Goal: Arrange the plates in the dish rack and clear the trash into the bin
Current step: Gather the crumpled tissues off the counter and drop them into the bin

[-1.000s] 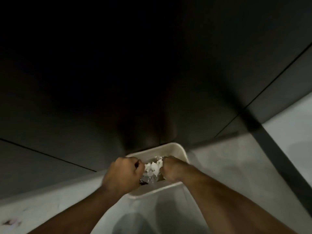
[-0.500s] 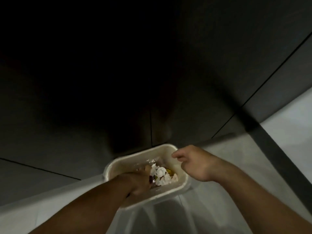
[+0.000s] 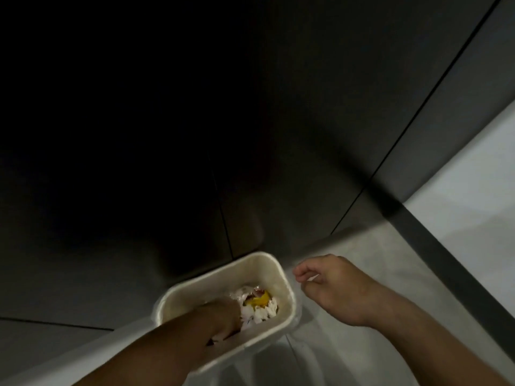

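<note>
Crumpled white-and-yellow trash (image 3: 259, 305) inside cream rectangular plastic bin (image 3: 274, 263), left hand (image 3: 223, 316) sunk among it, grip unclear through blur, right hand (image 3: 334, 291) just right of bin, grip loose, seemingly empty

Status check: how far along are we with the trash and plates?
Done: crumpled white and yellow trash lies inside the cream rectangular plastic bin. In hand: the left hand is down in the bin on the trash; whether it grips any is hidden. The right hand hangs loosely curled beside the bin, apart from it. Remaining: plates and dish rack are out of view, so that part cannot be judged.
</note>
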`<state>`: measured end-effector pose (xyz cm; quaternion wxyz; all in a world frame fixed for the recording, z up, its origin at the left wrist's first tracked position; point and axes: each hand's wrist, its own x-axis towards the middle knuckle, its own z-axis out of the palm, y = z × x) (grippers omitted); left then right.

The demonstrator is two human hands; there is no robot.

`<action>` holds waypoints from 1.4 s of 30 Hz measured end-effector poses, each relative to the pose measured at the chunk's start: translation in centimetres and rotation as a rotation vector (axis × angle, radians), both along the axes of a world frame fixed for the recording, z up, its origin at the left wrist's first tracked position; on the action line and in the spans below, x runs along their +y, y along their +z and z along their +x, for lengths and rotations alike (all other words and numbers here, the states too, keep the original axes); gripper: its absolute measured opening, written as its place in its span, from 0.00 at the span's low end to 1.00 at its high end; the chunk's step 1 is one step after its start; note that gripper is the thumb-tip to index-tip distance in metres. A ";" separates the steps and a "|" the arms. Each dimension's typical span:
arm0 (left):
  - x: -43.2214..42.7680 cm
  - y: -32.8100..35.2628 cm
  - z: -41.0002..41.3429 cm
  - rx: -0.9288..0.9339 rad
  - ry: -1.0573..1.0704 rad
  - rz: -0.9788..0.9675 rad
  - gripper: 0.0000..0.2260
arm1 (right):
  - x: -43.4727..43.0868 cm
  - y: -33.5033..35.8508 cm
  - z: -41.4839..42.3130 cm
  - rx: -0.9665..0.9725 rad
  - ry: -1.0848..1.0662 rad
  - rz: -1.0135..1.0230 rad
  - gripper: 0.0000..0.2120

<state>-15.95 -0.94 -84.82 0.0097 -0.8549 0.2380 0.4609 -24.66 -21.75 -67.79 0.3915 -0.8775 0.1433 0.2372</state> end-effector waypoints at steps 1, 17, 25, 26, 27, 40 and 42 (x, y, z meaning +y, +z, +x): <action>0.6 1.4 0.0 0.004 0.003 -0.001 0.13 | 0.1 1.0 0.0 -0.008 -0.007 0.007 0.08; -7.2 64.3 -5.0 -0.630 -0.246 -0.745 0.17 | -6.3 47.5 -3.9 -0.449 -0.071 -0.054 0.04; -11.2 78.5 -3.9 -0.869 -0.214 -0.863 0.17 | -10.5 61.7 -4.7 -0.629 0.012 -0.248 0.09; -11.3 79.0 -3.9 -0.880 -0.203 -0.868 0.16 | -10.8 62.3 -4.6 -0.628 0.018 -0.256 0.10; -11.3 79.3 -3.8 -0.889 -0.191 -0.874 0.16 | -11.1 62.6 -4.4 -0.624 0.029 -0.268 0.10; -14.7 79.7 5.4 -0.910 -0.117 -0.924 0.10 | -16.3 61.7 4.7 -0.555 0.074 -0.420 0.15; -15.8 79.0 6.8 -0.898 -0.110 -0.910 0.09 | -17.5 61.0 6.6 -0.507 0.097 -0.434 0.16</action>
